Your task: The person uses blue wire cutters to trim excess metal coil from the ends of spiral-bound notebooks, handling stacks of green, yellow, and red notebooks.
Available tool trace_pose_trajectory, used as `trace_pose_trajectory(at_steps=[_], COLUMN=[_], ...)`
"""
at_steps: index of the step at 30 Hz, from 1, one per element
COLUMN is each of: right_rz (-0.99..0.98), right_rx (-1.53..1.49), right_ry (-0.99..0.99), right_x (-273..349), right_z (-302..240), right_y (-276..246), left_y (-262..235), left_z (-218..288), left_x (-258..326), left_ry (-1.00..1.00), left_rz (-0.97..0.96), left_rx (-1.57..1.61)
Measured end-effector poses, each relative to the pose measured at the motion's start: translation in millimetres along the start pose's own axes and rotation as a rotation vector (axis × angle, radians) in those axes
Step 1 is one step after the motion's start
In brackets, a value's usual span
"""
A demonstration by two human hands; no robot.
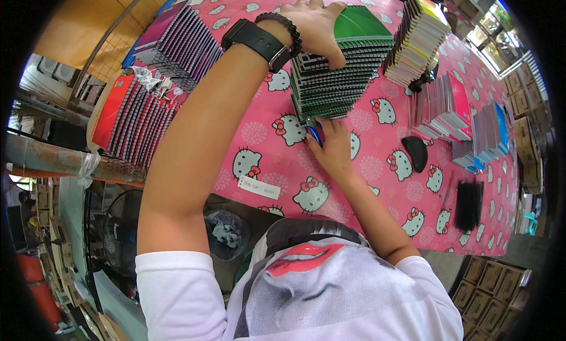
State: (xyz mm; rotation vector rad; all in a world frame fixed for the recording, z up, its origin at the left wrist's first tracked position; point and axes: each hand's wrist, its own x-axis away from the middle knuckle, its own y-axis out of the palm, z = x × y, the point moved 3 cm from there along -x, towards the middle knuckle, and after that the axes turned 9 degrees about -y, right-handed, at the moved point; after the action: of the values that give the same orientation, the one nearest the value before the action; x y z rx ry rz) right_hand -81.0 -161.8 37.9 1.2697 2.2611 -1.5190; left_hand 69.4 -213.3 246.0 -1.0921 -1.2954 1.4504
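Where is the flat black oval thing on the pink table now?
In the head view the black oval thing lies on the pink table, right of the right hand, below the leaning notebooks.

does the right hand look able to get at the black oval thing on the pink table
Probably yes. The right hand rests at the foot of the green notebook stack, and the black oval object lies just to its right on the pink tablecloth with nothing between them.
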Motion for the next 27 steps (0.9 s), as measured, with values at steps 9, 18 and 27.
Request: trace_pose_trajectory(at_steps=[9,18,27], right_rz=[-0.366,-0.042,-0.223], right_rx=[-1.302,-0.031,-1.033], right_ry=[0.843,-0.016,0.607], right_x=[3,1,10], right_z=[42,12,46], right_y=[19,-1,24], left_y=[-2,-2,-1], left_z=[1,1,3], left_x=[1,1,1], left_ry=[-0.002,-0.017,-0.007], left_rz=[-0.007,0.003,0.004], left_rx=[0.002,0.002,-0.005])
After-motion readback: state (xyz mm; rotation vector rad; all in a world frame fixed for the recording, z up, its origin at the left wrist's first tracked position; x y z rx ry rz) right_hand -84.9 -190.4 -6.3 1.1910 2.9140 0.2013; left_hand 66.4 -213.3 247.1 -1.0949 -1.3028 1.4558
